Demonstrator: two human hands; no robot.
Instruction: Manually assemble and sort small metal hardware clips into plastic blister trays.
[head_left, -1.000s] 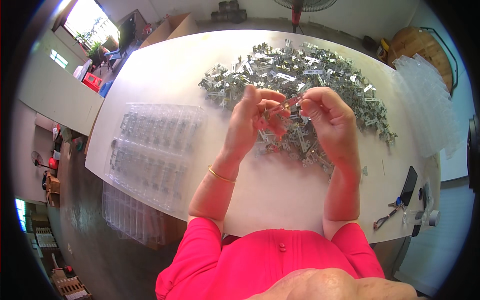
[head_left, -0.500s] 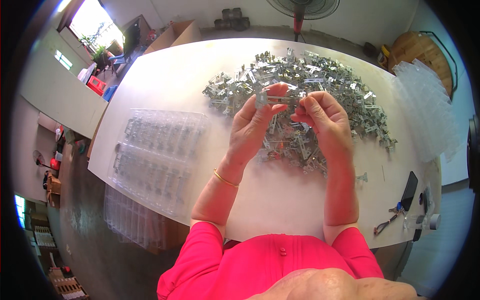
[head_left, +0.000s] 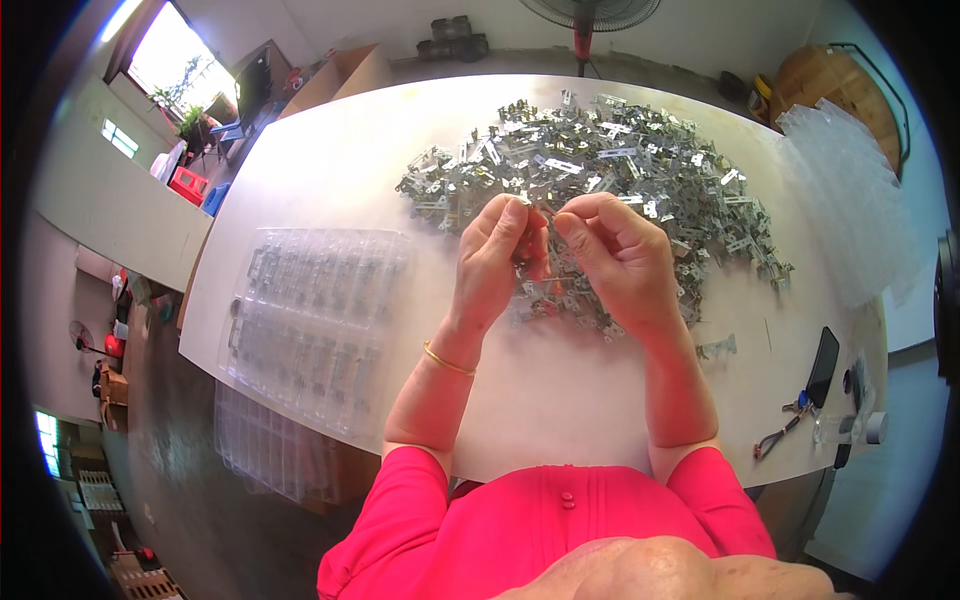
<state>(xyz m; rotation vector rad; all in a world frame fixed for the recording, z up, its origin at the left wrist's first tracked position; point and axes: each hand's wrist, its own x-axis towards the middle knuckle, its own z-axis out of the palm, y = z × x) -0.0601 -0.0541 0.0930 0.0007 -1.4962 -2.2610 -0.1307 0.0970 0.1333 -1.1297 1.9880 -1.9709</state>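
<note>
Both hands are raised close together over the near side of a big heap of small silvery metal brackets [head_left: 640, 150] on the white table [head_left: 520, 400]. My left hand [head_left: 490, 260] is closed, thumb on top and fingers curled inward, around a metal bracket mostly hidden by the fingers. Just across a narrow gap, my right hand [head_left: 630, 260] pinches thumb against forefinger; what lies between those tips is too small to make out. Left of the hands lies a clear plastic tray [head_left: 405, 262] with metal parts showing in its rows of compartments.
More clear trays [head_left: 265, 440] are stacked below the table's left edge, and clear plastic sheets or trays [head_left: 850, 200] pile up at right. A phone [head_left: 823, 362], keys [head_left: 800, 403] and a clear bottle [head_left: 845, 430] lie near the right edge. A loose bracket [head_left: 718, 348] sits beside my right forearm.
The bracket that stretched between both hands is now mostly hidden in my left fingers, which have curled closed. My right hand has shifted slightly left and nearer to me.
</note>
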